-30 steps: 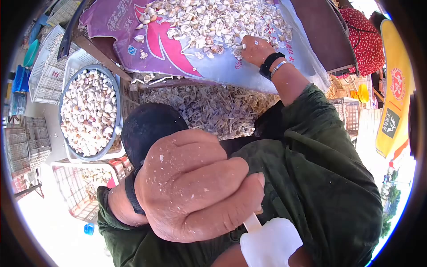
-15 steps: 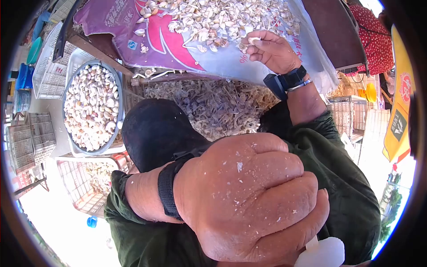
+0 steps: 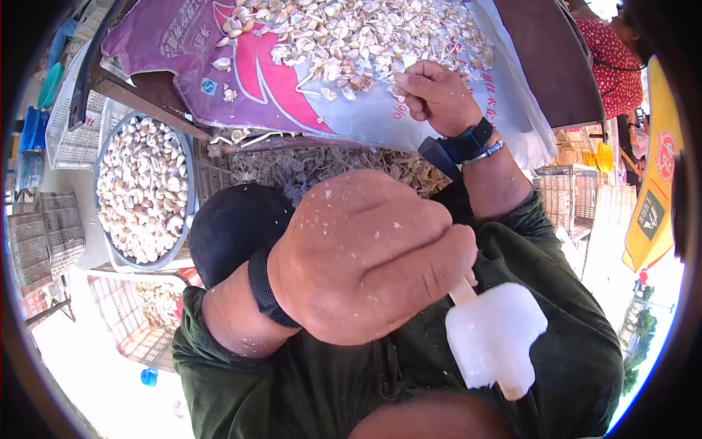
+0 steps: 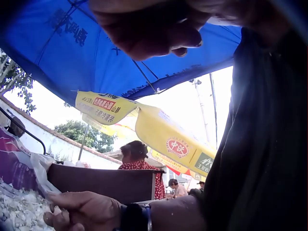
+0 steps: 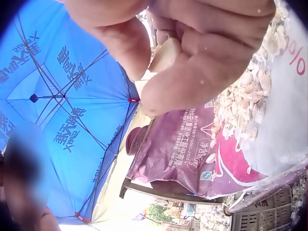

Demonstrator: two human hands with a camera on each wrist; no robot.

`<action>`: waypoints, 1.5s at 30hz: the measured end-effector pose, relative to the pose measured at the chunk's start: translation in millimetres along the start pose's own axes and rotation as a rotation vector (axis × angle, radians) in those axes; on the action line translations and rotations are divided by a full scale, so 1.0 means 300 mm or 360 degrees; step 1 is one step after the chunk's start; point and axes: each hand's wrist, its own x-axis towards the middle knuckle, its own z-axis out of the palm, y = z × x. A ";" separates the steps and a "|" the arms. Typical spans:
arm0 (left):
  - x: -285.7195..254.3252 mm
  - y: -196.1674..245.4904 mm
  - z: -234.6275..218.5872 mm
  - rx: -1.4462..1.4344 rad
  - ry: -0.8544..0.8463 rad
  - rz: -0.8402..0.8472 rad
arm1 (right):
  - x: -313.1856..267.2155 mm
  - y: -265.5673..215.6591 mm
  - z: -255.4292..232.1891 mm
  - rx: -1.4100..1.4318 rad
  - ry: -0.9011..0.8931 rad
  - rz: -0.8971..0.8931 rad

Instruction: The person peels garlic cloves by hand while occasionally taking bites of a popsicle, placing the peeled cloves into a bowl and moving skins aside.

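Observation:
My left hand [image 3: 365, 256] is up close to the head camera, fingers curled round the stick [image 3: 462, 293] of a white, bitten ice cream bar [image 3: 493, 333]. In the left wrist view, that hand is dark along the top edge. At the near edge of a pile of garlic cloves [image 3: 365, 36], my right hand [image 3: 442, 95] pinches one garlic clove [image 5: 166, 55] between thumb and fingers, as the right wrist view shows. The pile lies on a purple and silver printed sack [image 3: 256, 95] spread over a table.
A grey basin [image 3: 191, 157] full of cloves stands at the left, above a plastic crate [image 3: 128, 329]. Dry husks [image 3: 285, 164] fill the space below the table edge. A person in a red dotted top [image 3: 607, 66] sits beyond, under a blue canopy [image 4: 96, 53].
My right hand has come up from the pile's edge with a clove and turned. The left hand swung right and down, then back up, bringing the ice cream bar fuller into sight.

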 end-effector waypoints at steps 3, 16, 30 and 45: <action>-0.069 -0.139 -0.041 0.0040 0.0165 -0.0338 | 0.067 0.009 0.059 -0.0852 0.0283 -0.0057; -0.135 -0.361 -0.118 -0.0734 0.1145 -0.1447 | 0.308 0.075 0.090 -0.2937 -0.0205 -0.0980; -0.131 -0.460 0.028 -0.0674 0.1165 -0.1440 | 0.015 0.005 0.383 0.0051 -0.0255 0.0092; -0.191 -0.438 -0.193 -0.1016 0.1126 -0.1466 | -0.014 -0.015 0.223 -0.0035 -0.0190 -0.0031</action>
